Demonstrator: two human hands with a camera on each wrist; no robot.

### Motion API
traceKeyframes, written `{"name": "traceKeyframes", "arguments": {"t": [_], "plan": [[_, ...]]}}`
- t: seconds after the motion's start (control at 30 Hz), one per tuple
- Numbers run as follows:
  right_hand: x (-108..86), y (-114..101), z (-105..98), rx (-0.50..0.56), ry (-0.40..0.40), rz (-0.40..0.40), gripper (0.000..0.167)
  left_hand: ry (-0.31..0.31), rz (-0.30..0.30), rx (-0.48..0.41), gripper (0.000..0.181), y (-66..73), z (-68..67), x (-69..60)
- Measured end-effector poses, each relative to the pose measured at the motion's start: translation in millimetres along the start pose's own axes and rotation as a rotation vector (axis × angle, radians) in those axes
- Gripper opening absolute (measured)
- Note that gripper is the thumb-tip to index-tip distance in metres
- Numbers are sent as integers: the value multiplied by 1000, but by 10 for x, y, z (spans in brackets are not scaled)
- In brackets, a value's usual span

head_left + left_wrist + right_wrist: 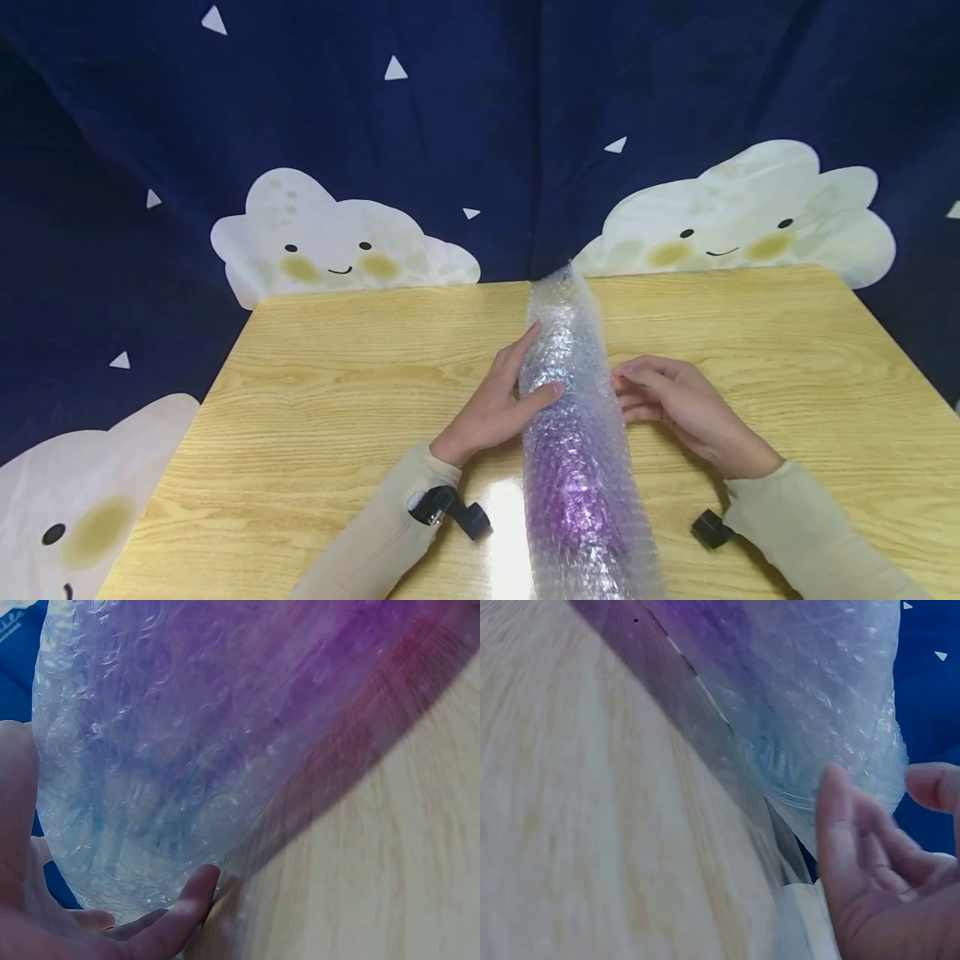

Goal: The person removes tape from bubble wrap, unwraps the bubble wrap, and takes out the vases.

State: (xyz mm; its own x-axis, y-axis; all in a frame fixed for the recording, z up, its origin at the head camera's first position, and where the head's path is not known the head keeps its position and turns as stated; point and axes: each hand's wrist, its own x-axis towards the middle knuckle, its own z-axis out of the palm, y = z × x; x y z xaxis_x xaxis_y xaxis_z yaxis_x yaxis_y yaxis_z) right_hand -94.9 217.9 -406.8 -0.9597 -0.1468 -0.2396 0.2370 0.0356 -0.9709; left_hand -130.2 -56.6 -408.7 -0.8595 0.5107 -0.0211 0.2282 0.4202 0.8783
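Note:
A long bundle of clear bubble wrap (577,492) lies lengthwise on the wooden table (360,400) in the head view. Through its layers shows something purple and pale blue, whose kind I cannot make out. My left hand (498,408) rests against the bundle's left side, thumb across the top and fingers extended; the left wrist view has its fingertips at the bluish end of the bubble wrap (172,750). On the other side, my right hand (675,404) is beside the bundle with fingers bent and fingertips at its edge. In the right wrist view, thumb and fingers (836,817) stand apart, pinching nothing visible.
A dark blue cloth (465,125) printed with smiling clouds and white triangles hangs behind the table. The far tip of the bundle reaches the table's back edge. Black straps with small devices (442,507) are on both sleeves.

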Motion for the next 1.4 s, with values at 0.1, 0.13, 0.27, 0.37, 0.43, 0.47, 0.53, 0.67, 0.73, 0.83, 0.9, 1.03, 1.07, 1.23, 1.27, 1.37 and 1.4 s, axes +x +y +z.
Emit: {"name": "traceKeyframes", "arguments": {"t": [0.1, 0.13, 0.27, 0.37, 0.43, 0.47, 0.53, 0.67, 0.73, 0.83, 0.9, 1.03, 1.07, 1.23, 1.27, 1.37, 1.4], "plan": [[1, 0, 10, 41, 49, -65, 34, 0, -2, -4, 81, 3, 11, 9], [-1, -3, 14, 57, 64, -92, 34, -1, -3, -4, 82, 4, 13, 10], [-14, -28, 21, 97, 88, -189, 28, 1, -4, -4, 82, 2, 19, 17], [-16, -50, 30, 118, 92, -242, 21, 6, -1, -1, 82, -3, 22, 21], [-13, -63, 37, 122, 93, -269, 19, 8, -1, 0, 82, -7, 25, 23], [-11, -70, 42, 121, 94, -280, 18, 9, -2, 2, 82, -7, 26, 23], [-7, -89, 51, 118, 94, -297, 17, 12, -5, 2, 81, -7, 29, 23], [3, -146, 79, 83, 99, -317, 17, 20, -13, 3, 81, -2, 39, 19], [12, -178, 98, 57, 102, -322, 19, 24, -14, 3, 81, 3, 46, 18], [27, -222, 131, -15, 107, -329, 26, 27, -16, 5, 81, 12, 56, 19], [36, -248, 152, -88, 115, -335, 30, 27, -16, 5, 81, 15, 64, 23], [57, -290, 181, -221, 130, -368, 30, 23, -23, 9, 81, 24, 79, 28], [64, -300, 187, -248, 132, -384, 28, 24, -24, 9, 81, 23, 82, 31], [107, -379, 219, -369, 145, -442, 21, 28, -38, 15, 81, 28, 66, 29], [116, -397, 225, -392, 151, -451, 20, 28, -41, 15, 81, 28, 61, 29], [148, -451, 238, -441, 167, -470, 18, 26, -46, 13, 81, 35, 51, 24], [158, -465, 244, -451, 169, -476, 18, 27, -47, 11, 81, 36, 49, 23]]}}
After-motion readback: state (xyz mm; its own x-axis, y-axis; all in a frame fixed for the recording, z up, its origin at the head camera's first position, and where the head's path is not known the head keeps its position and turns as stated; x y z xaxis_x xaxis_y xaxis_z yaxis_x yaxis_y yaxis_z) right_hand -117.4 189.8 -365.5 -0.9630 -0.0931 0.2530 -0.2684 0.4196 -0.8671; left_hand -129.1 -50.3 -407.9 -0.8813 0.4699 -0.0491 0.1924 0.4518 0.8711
